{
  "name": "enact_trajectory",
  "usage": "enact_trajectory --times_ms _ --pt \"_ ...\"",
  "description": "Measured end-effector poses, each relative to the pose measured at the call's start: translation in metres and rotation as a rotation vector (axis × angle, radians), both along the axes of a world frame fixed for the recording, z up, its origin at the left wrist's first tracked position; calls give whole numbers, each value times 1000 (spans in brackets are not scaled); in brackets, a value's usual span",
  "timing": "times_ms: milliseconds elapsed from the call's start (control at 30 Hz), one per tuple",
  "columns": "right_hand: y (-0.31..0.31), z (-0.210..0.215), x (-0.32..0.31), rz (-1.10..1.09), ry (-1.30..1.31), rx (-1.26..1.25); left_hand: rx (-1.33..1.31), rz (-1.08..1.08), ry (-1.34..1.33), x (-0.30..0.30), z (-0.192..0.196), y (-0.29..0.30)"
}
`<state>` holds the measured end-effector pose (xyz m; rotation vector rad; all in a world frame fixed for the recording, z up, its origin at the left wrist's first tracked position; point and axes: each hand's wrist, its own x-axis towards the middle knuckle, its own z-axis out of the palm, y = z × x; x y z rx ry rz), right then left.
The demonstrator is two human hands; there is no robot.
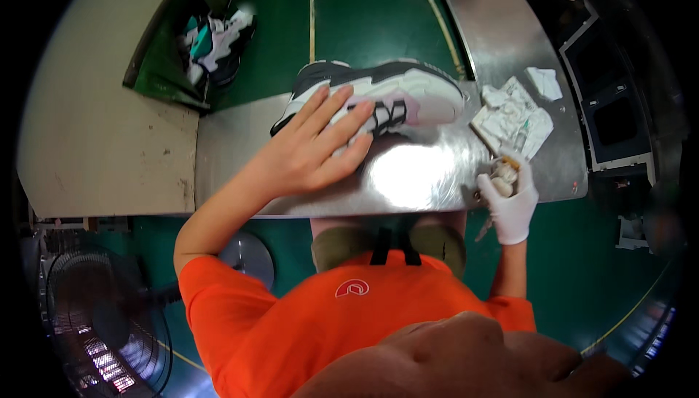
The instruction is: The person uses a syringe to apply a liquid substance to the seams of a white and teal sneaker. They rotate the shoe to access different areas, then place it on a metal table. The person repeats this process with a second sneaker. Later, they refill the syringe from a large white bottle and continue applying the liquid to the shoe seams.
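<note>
A white, black and pale pink sneaker (408,100) lies on its side on the metal tabletop (255,158), its dark sole facing away from me and its toe to the right. My bare left hand (320,140) rests across its heel half, fingers stretched and apart. My white-gloved right hand (513,198) is at the table's near right edge. Its fingers curl around a small whitish and brown thing whose kind I cannot make out. A thin metal piece (483,229) sticks out below that hand. Just beyond it are crumpled white wipes or papers (513,118).
A green bin (156,63) at the far left holds another sneaker (218,45). Beside it is a beige board (109,136). A green surface with yellow lines (364,12) runs beyond the table. A fan (109,318) stands at the lower left, and dark equipment (611,100) at the right.
</note>
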<state>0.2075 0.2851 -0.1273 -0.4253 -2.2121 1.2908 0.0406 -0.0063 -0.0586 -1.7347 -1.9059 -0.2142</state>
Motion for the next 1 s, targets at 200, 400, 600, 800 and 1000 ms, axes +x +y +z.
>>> enact_trajectory --times_ms 200,400,600,800,1000 --pt "2 20 0 187 -361 -109 -21 12 -140 52 -27 -41" --pt "5 52 6 483 -146 -636 7 31 -220 55 -29 -43" --pt "0 51 -18 767 -28 -921 -2 31 -207 52 -27 -41" --pt "-9 41 -31 822 -1 -995 -3 43 -207 54 -27 -43" --pt "-13 47 -35 814 -51 -971 -21 31 -188 52 -26 -43"
